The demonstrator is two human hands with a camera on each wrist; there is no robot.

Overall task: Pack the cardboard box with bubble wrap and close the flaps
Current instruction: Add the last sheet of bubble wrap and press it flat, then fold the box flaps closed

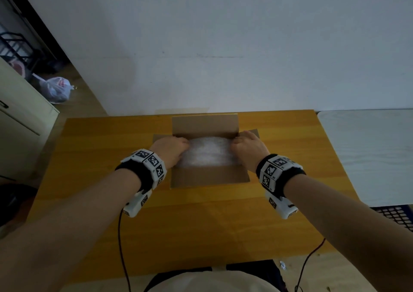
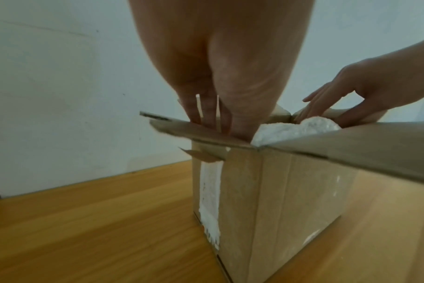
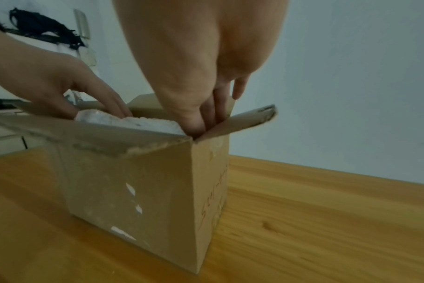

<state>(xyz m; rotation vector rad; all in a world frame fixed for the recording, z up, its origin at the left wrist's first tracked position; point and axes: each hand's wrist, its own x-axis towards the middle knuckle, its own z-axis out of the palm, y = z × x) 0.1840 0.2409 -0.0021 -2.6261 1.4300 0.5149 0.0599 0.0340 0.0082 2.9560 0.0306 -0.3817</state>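
In the open brown cardboard box (image 1: 210, 175), crumpled white bubble wrap (image 1: 207, 152), left hand (image 1: 169, 149) and right hand (image 1: 249, 147) straight-fingered on it.

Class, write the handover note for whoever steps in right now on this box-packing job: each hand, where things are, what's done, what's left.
Left hand: straight fingers reach down inside the left end of the cardboard box, beside the bubble wrap.
Right hand: same at the right end, fingers straight down in the box.
Box stands on the wooden table.
Done: wrap is in the box, still bulging at the rim.
Left: press it down, then fold all four flaps shut; the far flap stands upright, the others splay outward.
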